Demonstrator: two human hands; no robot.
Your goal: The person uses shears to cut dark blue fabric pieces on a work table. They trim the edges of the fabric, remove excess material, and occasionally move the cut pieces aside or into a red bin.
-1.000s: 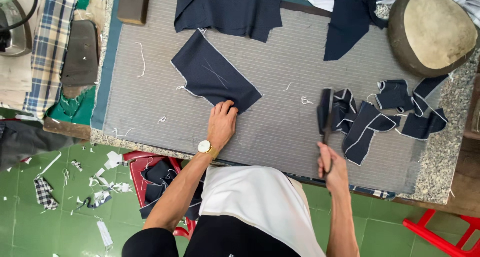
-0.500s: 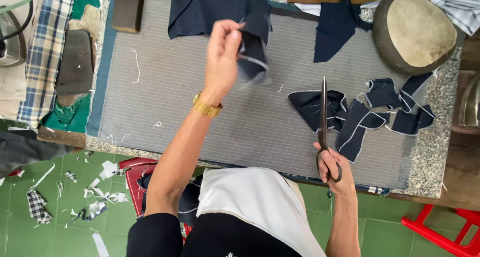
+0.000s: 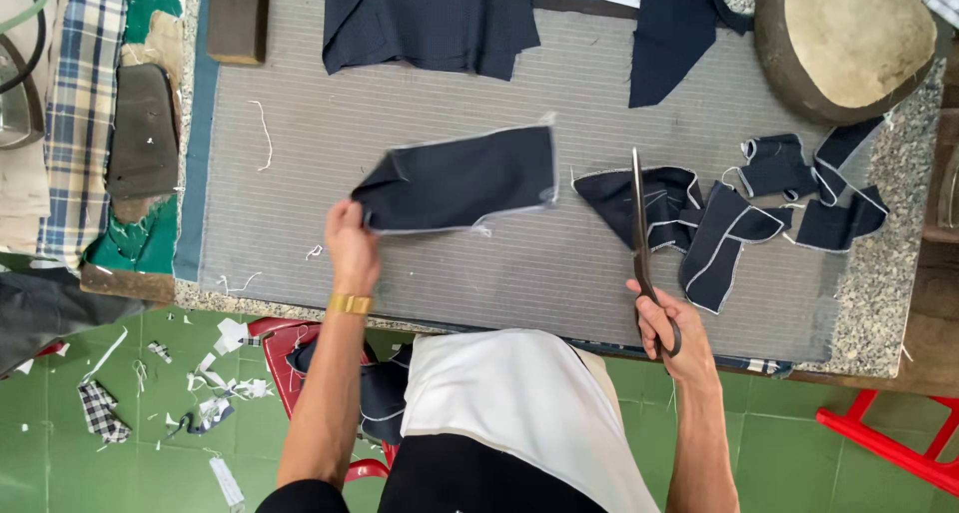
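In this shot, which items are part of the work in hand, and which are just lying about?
In hand:
- left hand holding a dark blue cloth piece
- right hand with its grip on scissors

Lying about:
- pile of dark blue cut pieces
- larger dark cloth
- plaid fabric
- round cushion
- scraps on the green floor

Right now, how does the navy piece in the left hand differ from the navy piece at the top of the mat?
The held piece is pinched at one corner by the left hand and looks lifted off the grey mat; the top piece lies flat, untouched. The held piece is smaller, with pale stitched edges; the top piece is larger, cut off by the frame, with no pale edging visible. Both are dark navy cloth.
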